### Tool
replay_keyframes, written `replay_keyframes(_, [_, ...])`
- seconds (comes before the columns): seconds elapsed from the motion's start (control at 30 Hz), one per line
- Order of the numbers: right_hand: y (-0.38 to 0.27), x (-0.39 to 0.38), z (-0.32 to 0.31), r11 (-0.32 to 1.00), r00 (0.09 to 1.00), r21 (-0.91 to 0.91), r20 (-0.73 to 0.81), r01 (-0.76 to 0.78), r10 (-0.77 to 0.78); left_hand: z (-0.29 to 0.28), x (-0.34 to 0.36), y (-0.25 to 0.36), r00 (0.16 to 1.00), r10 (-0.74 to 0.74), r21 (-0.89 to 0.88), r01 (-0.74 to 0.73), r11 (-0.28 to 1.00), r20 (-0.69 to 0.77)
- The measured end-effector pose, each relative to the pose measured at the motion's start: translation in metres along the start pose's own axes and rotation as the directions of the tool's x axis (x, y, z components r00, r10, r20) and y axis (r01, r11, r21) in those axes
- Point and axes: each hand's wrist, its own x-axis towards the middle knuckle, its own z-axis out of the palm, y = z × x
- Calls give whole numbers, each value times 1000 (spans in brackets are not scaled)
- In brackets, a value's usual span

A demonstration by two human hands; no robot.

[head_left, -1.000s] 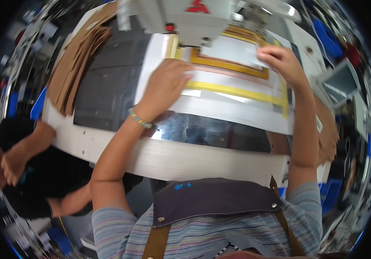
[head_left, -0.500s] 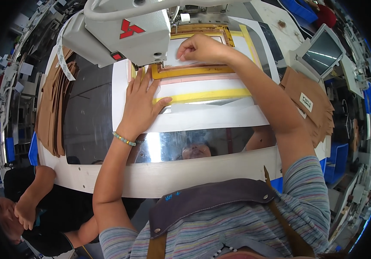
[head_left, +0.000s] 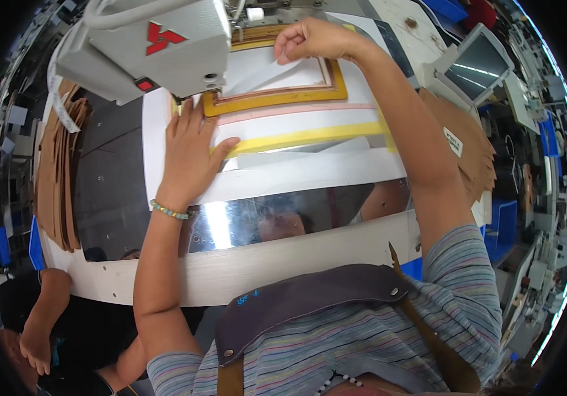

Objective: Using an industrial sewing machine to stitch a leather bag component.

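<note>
My right hand (head_left: 315, 41) is closed in a pinch on the end of a thin white strip (head_left: 255, 78), over the far part of a yellow rectangular frame (head_left: 277, 104). The strip slants down to the left across the white material (head_left: 296, 78) inside the frame. My left hand (head_left: 189, 146) lies flat, fingers spread, on a white sheet (head_left: 336, 173). Its fingertips are beside the frame's near left corner, under the sewing machine head (head_left: 194, 63), and its thumb rests by a yellow tape strip (head_left: 296, 137). The machine's needle area is partly hidden.
Stacked brown pieces (head_left: 56, 191) lie at the table's left, more brown pieces (head_left: 471, 155) at the right below a small monitor (head_left: 476, 74). A shiny metal plate (head_left: 244, 221) lines the near side. A blue bin (head_left: 500, 223) stands right. Another person's arm (head_left: 39, 323) shows lower left.
My right hand has drawn away to the right and farther back, raising the white strip from inside the frame. My left hand stays flat on the sheet. The whole view has shifted slightly.
</note>
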Motion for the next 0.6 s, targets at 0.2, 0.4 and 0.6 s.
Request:
replay_keyframes(0.2, [20,-29,-15,933,999,-358,-4,-32,33,-1,-2,0,1000,2,14,-2,1000,7])
replay_keyframes(0.4, [12,-39,-8,883,998,-465,-11,-58,60,0,-1,-1,1000,-11,17,11,1000,13])
replay_keyframes(0.6, [1,-45,0,839,993,-535,0,-100,118,2,-3,-2,1000,-17,46,16,999,21])
